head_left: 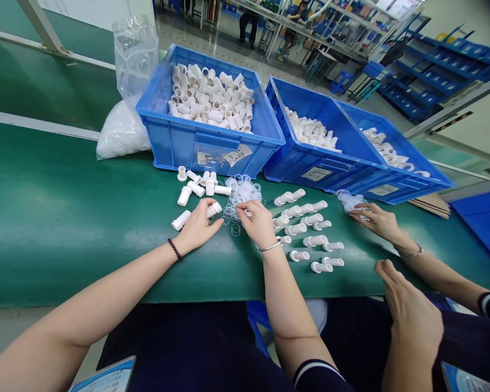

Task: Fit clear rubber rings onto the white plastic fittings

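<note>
My left hand is curled around a white flanged plastic tube, its thumb stretched toward the right. Just left of that hand, another white tube lies on the bench. My right hand has its fingertips pinched together at the near edge of a pile of thin clear rings; whatever is between them is too small to make out. A single ring lies apart, nearer to me. Several loose tubes lie behind my left hand. Right of my right hand, flanged tubes stand in rough rows.
Blue bins of white parts line the back of the green bench. A clear plastic bag sits at the left bin. At right, a co-worker's hand touches another ring pile; their other hand is nearer.
</note>
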Tool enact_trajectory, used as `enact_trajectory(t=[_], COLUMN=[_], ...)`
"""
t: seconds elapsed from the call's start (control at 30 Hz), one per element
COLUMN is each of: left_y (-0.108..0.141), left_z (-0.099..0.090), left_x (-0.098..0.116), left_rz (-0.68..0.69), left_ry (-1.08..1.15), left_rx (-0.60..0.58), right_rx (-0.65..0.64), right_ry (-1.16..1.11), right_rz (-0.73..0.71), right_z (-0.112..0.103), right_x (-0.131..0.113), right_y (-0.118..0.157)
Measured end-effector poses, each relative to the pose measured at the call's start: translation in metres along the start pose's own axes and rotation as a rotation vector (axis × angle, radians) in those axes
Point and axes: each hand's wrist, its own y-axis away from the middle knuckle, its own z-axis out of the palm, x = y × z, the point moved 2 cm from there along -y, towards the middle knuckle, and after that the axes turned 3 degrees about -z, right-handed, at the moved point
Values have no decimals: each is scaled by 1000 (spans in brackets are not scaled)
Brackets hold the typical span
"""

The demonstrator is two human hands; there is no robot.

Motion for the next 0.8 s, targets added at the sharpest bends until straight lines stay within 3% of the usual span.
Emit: enact_trajectory(t=[0.17,0.37,0.8], left_y=[0,0,1], left_z=[-1,0,-1], left_x=[2,1,-1], left_rz=[14,7,10], left_ry=[30,19,14], left_rx=[16,18,6], right_rx=[16,-63,-68], right_ry=[63,119,158], right_rz=[49,83,62], right_z=[1,6,5], right_x=[3,8,6], right_y=[0,-1,1])
